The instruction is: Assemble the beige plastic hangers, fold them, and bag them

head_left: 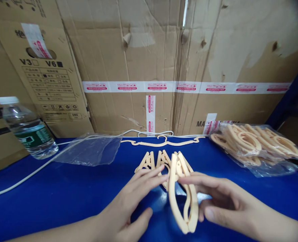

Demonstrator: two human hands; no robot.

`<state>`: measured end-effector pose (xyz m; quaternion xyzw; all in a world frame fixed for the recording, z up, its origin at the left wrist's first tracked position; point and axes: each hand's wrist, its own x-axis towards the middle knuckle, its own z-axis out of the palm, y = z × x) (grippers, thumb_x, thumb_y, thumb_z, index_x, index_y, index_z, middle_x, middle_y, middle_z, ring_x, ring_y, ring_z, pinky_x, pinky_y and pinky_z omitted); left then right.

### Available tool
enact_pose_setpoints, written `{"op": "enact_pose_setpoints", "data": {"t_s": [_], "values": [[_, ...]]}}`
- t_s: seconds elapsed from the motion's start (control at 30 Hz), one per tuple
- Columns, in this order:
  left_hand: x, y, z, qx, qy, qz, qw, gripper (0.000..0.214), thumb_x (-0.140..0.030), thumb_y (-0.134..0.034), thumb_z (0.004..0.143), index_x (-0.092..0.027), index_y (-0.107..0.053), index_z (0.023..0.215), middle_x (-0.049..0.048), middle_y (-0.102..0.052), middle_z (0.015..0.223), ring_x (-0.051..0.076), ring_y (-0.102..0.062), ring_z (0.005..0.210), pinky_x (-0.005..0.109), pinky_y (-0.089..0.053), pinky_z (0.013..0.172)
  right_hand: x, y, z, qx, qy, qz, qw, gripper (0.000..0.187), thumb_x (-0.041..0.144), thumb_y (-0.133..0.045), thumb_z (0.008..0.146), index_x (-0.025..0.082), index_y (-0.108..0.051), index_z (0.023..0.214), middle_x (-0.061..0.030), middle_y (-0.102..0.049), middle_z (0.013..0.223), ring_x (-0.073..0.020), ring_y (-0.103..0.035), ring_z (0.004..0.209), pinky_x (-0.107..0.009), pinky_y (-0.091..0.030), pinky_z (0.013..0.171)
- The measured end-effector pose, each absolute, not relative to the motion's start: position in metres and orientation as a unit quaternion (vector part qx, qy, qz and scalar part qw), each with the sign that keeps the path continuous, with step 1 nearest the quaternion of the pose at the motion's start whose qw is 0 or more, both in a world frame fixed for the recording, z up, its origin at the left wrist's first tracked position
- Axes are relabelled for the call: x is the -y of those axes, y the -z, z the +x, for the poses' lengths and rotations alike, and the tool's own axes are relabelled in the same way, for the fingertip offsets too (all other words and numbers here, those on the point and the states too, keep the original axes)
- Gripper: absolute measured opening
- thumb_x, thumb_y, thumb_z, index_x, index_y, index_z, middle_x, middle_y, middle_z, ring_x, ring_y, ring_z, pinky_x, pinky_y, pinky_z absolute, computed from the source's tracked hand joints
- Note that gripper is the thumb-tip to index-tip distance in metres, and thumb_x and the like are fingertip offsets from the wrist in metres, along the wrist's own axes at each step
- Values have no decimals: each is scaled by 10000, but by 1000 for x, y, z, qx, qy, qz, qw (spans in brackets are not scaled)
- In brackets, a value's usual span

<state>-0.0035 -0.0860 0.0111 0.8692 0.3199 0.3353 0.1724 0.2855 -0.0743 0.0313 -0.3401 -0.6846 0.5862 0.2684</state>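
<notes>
A beige folding hanger (172,198), folded into a narrow loop, is between my hands with its pointed end toward me. My left hand (136,195) is open, its fingers stretched out over the folded hangers (149,161) just behind, the fingertips close to the near hanger's left side. From the right, my right hand (229,201) reaches its index finger to the near hanger's upper part, while its thumb stays apart from it. Its other fingers are loosely bent and partly hidden. An unfolded beige hanger (151,144) lies farther back on the blue tabletop (88,195).
Plastic-bagged folded hangers (254,144) are piled at the right. On the left are a tilted-looking water bottle (30,131), a clear plastic bag (93,149) and a white cable (25,181). Cardboard boxes (128,60) wall off the back. A blue frame post (287,90) stands at right.
</notes>
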Motion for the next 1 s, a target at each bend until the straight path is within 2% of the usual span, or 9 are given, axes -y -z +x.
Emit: {"op": "enact_pose_setpoints", "data": {"t_s": [0.13, 0.2, 0.3, 0.37, 0.47, 0.6, 0.73, 0.87, 1.0], "values": [[84, -9, -4, -353, -343, 854, 168, 650, -93, -514, 863, -357, -400, 1446, 23, -451, 1517, 263, -372, 1421, 531, -241, 1186, 55, -43, 298, 712, -450, -449, 298, 553, 531, -607, 886, 249, -536, 1357, -98, -662, 1208, -279, -633, 1078, -405, -551, 899], [84, -7, -4, -353, -342, 854, 169, 619, -87, -487, 873, -355, -424, 1428, 15, -468, 1503, 250, -383, 1415, 519, -246, 1189, 44, -45, 310, 741, -354, -495, 286, 581, 573, -596, 869, 248, -547, 1348, -97, -659, 1210, -298, -626, 1085, -417, -546, 904], [83, -7, -4, -349, -337, 860, 160, 594, -61, -433, 887, -345, -449, 1408, 13, -489, 1483, 237, -405, 1400, 491, -292, 1182, 33, -43, 327, 794, -238, -520, 207, 604, 604, -622, 822, 267, -587, 1321, -89, -608, 1307, -334, -587, 1169, -444, -510, 976], [84, -8, -3, -351, -328, 865, 143, 567, -59, -421, 889, -326, -477, 1386, 21, -492, 1477, 237, -412, 1392, 484, -311, 1175, 31, -41, 333, 821, -201, -513, 149, 691, 605, -662, 782, 289, -540, 1384, -94, -582, 1336, -343, -593, 1165, -446, -517, 971], [86, -10, 0, -356, -304, 877, 106, 519, -95, -455, 890, -297, -506, 1365, 43, -481, 1486, 263, -405, 1390, 512, -297, 1172, 31, -40, 335, 842, -179, -498, 108, 828, 580, -717, 742, 338, -419, 1475, -105, -570, 1311, -322, -645, 1050, -423, -564, 880], [88, -12, 3, -368, -245, 894, 74, 548, -183, -527, 883, -291, -467, 1416, 55, -415, 1540, 317, -347, 1424, 594, -215, 1171, 36, -43, 332, 848, -181, -491, 86, 846, 560, -727, 743, 384, -368, 1489, -91, -551, 1256, -276, -658, 947, -410, -575, 837], [88, -12, 4, -363, -219, 903, 71, 587, -255, -585, 874, -302, -443, 1442, 58, -384, 1555, 349, -304, 1443, 645, -137, 1160, 41, -46, 329, 853, -183, -483, 72, 771, 556, -652, 817, 378, -345, 1501, -78, -565, 1152, -246, -645, 904, -407, -561, 870], [88, -12, 3, -363, -225, 901, 83, 587, -287, -604, 879, -305, -445, 1443, 53, -398, 1545, 357, -303, 1441, 656, -116, 1155, 44, -43, 323, 859, -183, -471, 89, 681, 559, -567, 879, 369, -358, 1498, -77, -567, 1159, -238, -636, 910, -367, -558, 858], [89, -10, 3, -378, -216, 897, 79, 584, -314, -591, 894, -298, -430, 1455, 62, -406, 1540, 351, -310, 1439, 656, -121, 1156, 40, -35, 311, 860, -173, -465, 121, 604, 486, -531, 925, 301, -408, 1486, -87, -564, 1119, -241, -614, 957, -387, -531, 898]]}}
